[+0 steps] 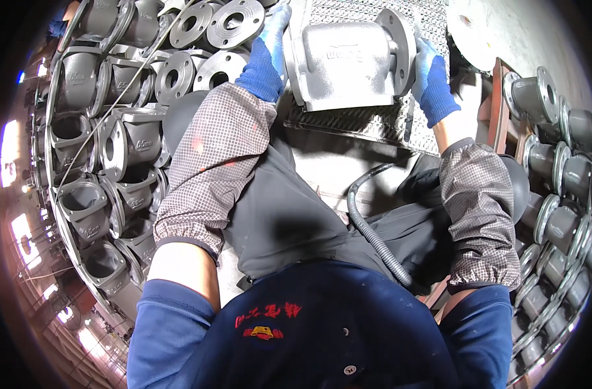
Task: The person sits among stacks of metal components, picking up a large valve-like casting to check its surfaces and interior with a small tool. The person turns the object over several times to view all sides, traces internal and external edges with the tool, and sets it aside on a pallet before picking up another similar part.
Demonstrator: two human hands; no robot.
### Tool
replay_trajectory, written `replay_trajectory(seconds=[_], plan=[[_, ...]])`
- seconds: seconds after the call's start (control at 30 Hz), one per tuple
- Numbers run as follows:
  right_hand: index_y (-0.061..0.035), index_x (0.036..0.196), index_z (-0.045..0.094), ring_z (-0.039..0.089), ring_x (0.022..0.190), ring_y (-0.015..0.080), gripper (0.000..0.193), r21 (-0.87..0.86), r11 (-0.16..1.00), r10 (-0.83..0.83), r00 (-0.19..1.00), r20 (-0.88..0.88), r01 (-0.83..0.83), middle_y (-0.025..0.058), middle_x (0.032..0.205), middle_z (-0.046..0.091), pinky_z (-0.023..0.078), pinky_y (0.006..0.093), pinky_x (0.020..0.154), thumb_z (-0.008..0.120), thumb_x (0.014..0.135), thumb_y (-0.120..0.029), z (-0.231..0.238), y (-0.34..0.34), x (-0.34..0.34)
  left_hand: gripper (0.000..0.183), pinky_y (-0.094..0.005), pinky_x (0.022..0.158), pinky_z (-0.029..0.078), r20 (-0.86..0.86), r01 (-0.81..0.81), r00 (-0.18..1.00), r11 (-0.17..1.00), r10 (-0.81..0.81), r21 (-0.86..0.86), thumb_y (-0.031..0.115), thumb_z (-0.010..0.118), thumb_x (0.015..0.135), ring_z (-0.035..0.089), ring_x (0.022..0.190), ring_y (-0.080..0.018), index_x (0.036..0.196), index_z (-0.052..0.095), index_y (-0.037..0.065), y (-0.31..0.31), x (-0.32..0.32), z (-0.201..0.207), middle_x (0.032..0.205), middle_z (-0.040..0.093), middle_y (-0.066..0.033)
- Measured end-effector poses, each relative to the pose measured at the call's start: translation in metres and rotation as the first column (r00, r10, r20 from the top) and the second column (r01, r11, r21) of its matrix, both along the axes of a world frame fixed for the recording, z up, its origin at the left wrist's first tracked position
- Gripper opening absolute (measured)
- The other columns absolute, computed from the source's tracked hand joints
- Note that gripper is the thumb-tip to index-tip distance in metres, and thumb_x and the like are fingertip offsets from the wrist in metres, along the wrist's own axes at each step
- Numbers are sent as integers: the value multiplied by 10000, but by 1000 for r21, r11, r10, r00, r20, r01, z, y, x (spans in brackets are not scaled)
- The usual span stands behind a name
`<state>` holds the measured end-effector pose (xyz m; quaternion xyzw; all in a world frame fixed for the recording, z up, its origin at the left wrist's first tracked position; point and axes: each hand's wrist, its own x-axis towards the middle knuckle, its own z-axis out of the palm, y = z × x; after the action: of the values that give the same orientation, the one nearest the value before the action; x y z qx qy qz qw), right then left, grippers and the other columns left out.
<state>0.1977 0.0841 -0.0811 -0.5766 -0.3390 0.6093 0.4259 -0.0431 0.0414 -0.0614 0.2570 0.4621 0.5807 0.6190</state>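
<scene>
A grey cast-metal valve body point(348, 65) with round flanges at both ends sits on a patterned metal grate point(373, 123) in front of me. My left hand point(270, 55), in a blue glove, is against its left flange. From the other side my right hand point(430, 79), gloved the same way, grips the right flange. The two hands hold the casting between them, with the fingertips partly hidden by the flanges. Its flat, open-edged face is turned toward me, and raised lettering marks its upper side.
Stacked grey valve bodies point(137, 139) fill the left side, with loose flange faces point(236, 23) near my left hand. More flanged castings point(561, 223) stand in rows at right, beside a reddish metal frame point(500, 107). A ribbed grey hose point(377, 243) curves across my lap.
</scene>
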Motion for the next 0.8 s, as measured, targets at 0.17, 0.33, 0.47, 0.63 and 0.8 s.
replay_trajectory(seconds=[0.17,0.33,0.47,0.63,0.8], plan=[[19,1116,528,575,775,206,339,121,992,-44,998,51,38,135,897,595,472,303,685,408,903,-216,4,-11,-20,309,-329,790,518,50,-180,981,975,188,-134,311,472,908,605,898,-204,1106,512,76,5,-12,-28,1019,589,-98],[2,1127,531,579,749,198,346,62,998,8,998,-55,-4,140,892,591,483,303,629,418,905,-238,-6,-9,-15,346,-336,784,525,174,-31,983,993,52,-117,332,482,907,608,899,-202,1108,516,52,1,-18,-15,1036,588,-113],[-15,1030,557,574,648,162,293,54,994,-92,995,-34,94,89,847,591,486,283,593,378,922,-220,-15,-4,-16,386,-338,810,512,94,-13,995,987,29,-163,321,485,901,590,962,-219,1155,493,31,-5,5,3,1079,570,-135],[-32,1018,566,580,709,186,291,-98,984,-166,968,-190,149,91,868,601,493,305,648,355,913,-202,-19,-8,-2,475,-294,967,364,-261,-24,965,1000,25,9,276,595,836,501,1097,-229,1182,509,-38,-16,12,1,1182,540,-150],[-19,998,581,593,750,213,239,-52,998,-44,910,-411,25,106,874,616,493,328,654,447,864,-164,-29,-23,13,359,-246,758,472,-548,11,836,999,-37,-50,196,620,826,576,892,-134,1058,554,-69,-18,34,52,1001,611,-110]])
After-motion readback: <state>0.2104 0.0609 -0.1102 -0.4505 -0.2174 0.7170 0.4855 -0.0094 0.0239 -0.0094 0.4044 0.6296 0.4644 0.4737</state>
